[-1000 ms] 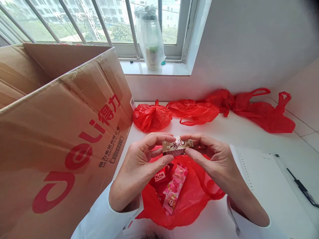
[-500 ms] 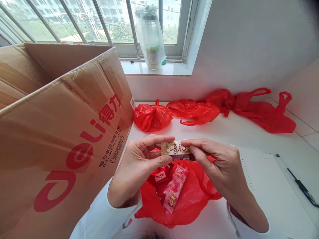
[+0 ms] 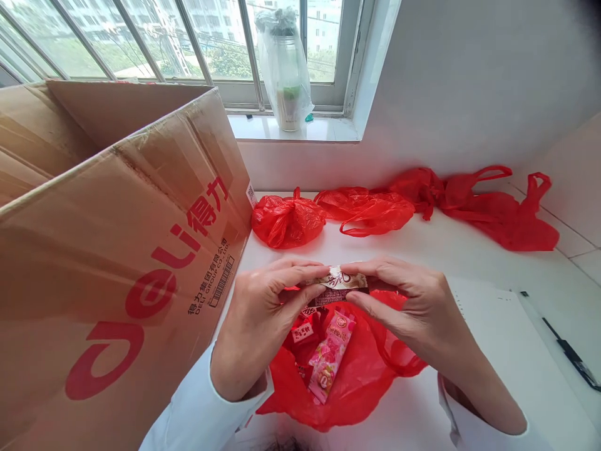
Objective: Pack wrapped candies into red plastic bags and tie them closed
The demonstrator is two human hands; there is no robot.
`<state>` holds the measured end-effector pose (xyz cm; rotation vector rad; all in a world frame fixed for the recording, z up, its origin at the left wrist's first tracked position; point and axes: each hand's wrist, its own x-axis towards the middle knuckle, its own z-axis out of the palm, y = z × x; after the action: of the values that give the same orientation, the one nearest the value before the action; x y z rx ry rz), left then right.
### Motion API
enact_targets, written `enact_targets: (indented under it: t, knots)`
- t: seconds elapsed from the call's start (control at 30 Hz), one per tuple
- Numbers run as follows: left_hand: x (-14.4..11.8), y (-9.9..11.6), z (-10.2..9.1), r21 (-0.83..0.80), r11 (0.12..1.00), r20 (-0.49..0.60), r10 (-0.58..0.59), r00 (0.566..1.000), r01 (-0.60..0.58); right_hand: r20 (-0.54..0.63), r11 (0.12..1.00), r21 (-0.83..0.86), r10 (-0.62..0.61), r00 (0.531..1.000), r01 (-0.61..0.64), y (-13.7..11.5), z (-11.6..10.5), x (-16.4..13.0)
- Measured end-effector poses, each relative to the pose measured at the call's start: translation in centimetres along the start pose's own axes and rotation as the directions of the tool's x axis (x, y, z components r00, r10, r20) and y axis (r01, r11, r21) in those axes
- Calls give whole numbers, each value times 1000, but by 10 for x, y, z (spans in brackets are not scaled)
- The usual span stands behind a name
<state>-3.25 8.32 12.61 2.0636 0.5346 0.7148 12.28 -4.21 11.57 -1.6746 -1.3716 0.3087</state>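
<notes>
Over a red bag (image 3: pixel 364 382) on the counter (image 3: pixel 436 247), left hand (image 3: pixel 256 319) and right hand (image 3: pixel 416 310) pinch opposite ends of a wrapped candy (image 3: pixel 339 289).

White table (image 3: pixel 474 254), and it's red bags (image 3: pixel 378 212) strung along the far side!
Over on the left, a big cardboard box (image 3: pixel 154 250) stands tall, a knotted bag (image 3: pixel 288 222) just beside its far corner; near the middle, here's an open red bag (image 3: pixel 361 394) spread wide; and out right, white paper (image 3: pixel 521 363) lies flat, a black pen (image 3: pixel 575 358) resting just to its right.
</notes>
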Motion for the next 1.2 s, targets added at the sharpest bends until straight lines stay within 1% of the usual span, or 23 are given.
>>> enact_targets:
  t: [0.07,0.17,0.37,0.43,0.6,0.77,0.9,1.07,1.2]
  knots:
    - [1,1,-1,29,999,34,18,999,-19,22,998,36,47,999,-47,0,-1,0]
    - [1,3,-1,-17,1000,44,-4,999,5,37,995,55,86,996,-88,-1,-1,0]
    - [0,3,1,-126,981,53,-139,989,144,41,989,92,108,993,-112,-2,0,0]
    - [0,3,1,-149,974,45,-167,985,172,38,988,99,113,993,-116,-2,0,0]
    - [-1,5,-1,-112,981,33,-153,988,156,58,987,105,113,992,-119,-3,1,0]
    - [0,6,-1,-109,980,60,-161,985,167,72,988,99,112,991,-119,-7,1,0]
    - [0,5,0,-115,973,72,-191,979,199,56,995,56,81,995,-84,-11,0,-2]
    - [-3,5,2,-92,976,57,-192,980,196,13,998,-22,-56,998,57,-8,1,-3]
    - [-3,5,3,-83,982,63,-165,984,170,-25,990,-87,-112,993,109,-6,4,-4]
